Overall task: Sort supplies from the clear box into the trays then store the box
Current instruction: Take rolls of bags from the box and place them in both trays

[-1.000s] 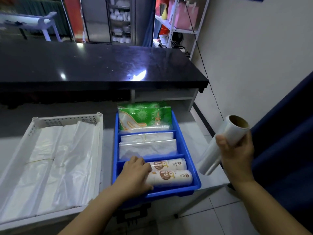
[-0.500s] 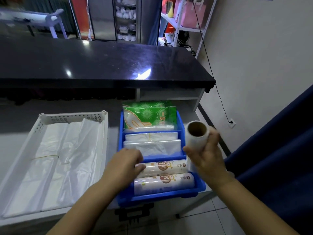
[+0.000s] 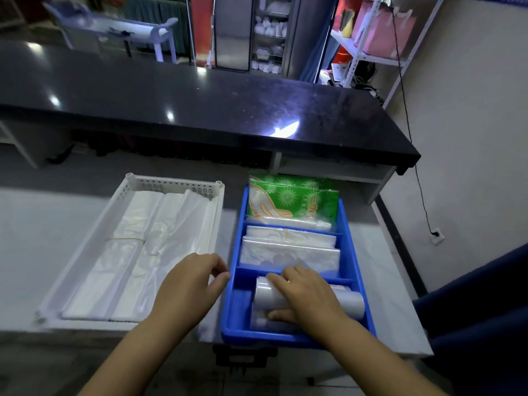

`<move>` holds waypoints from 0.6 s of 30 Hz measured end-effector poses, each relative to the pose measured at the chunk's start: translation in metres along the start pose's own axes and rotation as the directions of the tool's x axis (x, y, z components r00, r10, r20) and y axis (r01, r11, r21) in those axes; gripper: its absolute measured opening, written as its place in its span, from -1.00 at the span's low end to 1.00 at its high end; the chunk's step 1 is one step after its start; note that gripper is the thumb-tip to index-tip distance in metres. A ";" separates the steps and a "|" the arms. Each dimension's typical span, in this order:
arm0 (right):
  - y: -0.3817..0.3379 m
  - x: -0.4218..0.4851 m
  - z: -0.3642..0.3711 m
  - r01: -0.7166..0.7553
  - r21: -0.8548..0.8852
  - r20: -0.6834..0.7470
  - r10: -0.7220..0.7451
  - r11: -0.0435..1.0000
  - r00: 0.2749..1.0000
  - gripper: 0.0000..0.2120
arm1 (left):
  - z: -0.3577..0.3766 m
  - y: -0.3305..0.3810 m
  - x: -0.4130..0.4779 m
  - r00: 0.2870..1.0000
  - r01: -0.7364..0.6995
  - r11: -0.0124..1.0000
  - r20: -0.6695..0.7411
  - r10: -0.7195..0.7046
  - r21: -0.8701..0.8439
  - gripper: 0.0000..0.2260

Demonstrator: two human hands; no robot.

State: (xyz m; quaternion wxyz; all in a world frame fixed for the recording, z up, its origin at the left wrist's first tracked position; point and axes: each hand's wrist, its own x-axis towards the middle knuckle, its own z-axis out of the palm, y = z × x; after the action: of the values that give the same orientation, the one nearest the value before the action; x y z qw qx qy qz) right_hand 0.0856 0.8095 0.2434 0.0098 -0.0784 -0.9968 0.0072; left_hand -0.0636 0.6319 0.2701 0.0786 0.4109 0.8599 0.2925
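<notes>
A blue divided tray (image 3: 350, 241) sits on the grey worktop at centre right. Its far section holds a green glove packet (image 3: 291, 200), its middle section folded clear bags (image 3: 288, 248). In the near section lies a clear film roll (image 3: 351, 305) on top of other rolls, with my right hand (image 3: 307, 298) gripping it from above. My left hand (image 3: 190, 284) hovers just left of the blue tray's edge, fingers loosely curled, holding nothing. A white perforated tray (image 3: 177, 185) to the left holds flat white plastic bags (image 3: 143, 252). The clear box is not in view.
A black glossy counter (image 3: 200, 104) runs across behind the trays, with an open shelf under it. A dark blue surface (image 3: 480, 310) stands at the right, close to the worktop's edge. A black cable (image 3: 414, 155) hangs down the wall to a socket.
My right hand brought the film roll from the right into the blue tray's near section and laid it on the other rolls. My left hand came off the rolls and moved left, out of the tray.
</notes>
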 end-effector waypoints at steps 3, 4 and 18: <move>-0.001 0.001 -0.003 0.002 0.023 0.032 -0.002 1.000 0.999 -0.41 | 0.002 0.002 -0.008 0.999 0.035 0.999 -0.026 -0.034 0.018 -0.96; -0.003 0.002 -0.007 0.006 0.026 0.025 -0.006 1.000 1.000 -0.41 | 0.002 0.002 -0.011 0.998 0.053 0.998 -0.041 -0.052 0.029 -0.97; -0.136 0.012 -0.015 0.518 0.076 -0.150 -0.503 0.852 0.851 -0.87 | -0.045 -0.032 -0.194 0.882 0.429 0.836 -0.359 -0.305 0.343 -0.90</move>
State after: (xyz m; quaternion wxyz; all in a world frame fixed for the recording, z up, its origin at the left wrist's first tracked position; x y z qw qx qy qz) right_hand 0.0533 0.6774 0.2608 0.0780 0.1898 -0.9771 0.0563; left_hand 0.0249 0.4503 0.2684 -0.0814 0.1962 0.9670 0.1404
